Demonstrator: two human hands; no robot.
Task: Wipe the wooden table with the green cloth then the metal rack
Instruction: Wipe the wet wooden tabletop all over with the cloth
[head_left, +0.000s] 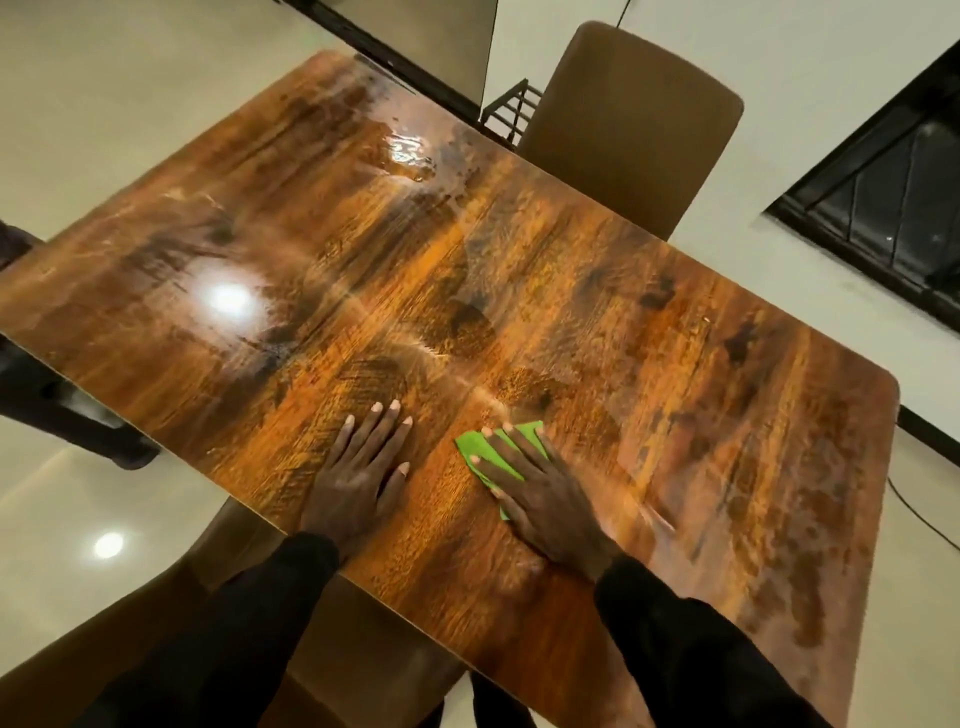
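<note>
A glossy wooden table (467, 270) fills most of the view, with wet streaks across its top. My right hand (540, 493) lies flat on a folded green cloth (480, 447) near the table's front edge, pressing it against the wood; most of the cloth is hidden under the palm. Just left of it, my left hand (358, 467) rests flat on the bare wood with fingers spread and nothing in it. A dark metal rack (511, 111) shows partly beyond the table's far edge, behind a chair.
A brown chair (634, 124) stands at the far side of the table. Another dark chair (57, 395) is at the left edge. A dark window frame (883, 208) is on the right wall. A cable (919, 514) runs along the pale floor at right.
</note>
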